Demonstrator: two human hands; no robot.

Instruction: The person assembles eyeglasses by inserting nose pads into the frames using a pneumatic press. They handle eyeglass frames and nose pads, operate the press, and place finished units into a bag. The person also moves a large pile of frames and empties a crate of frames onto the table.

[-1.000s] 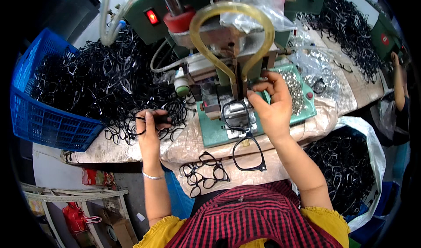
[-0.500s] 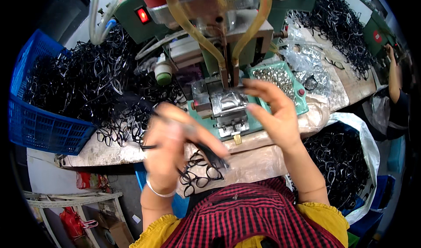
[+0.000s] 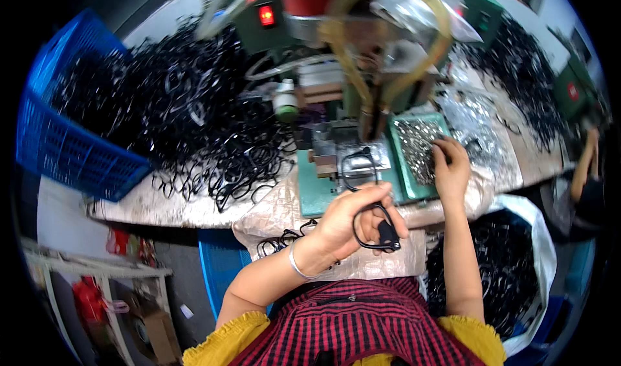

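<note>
My left hand (image 3: 359, 220) is closed around a black eyeglass frame (image 3: 388, 238) in front of the machine. One rim of it rises above my fingers before the metal fixture (image 3: 388, 161); the other hangs below my palm. At the green tray (image 3: 414, 190), my right hand (image 3: 454, 168) has its fingers curled down into a heap of small metal parts (image 3: 419, 147). Thumb and forefinger come together there, and whatever lies between them is too small to make out. Several black eyeglass frames (image 3: 281, 242) lie on the brown paper left of my left wrist.
The machine's yellowish hoses (image 3: 445, 42) hang above the fixture. A large pile of black frames (image 3: 174, 100) spreads beside a blue crate (image 3: 81, 165) at left. At right stand a white sack (image 3: 546, 236) of frames and clear plastic bags (image 3: 475, 120). Another person's arm (image 3: 585, 165) shows far right.
My left hand has moved right and up to the front of the fixture, holding the eyeglass frame. My right hand has left the fixture for the tray, its fingers drawn together. The view has shifted.
</note>
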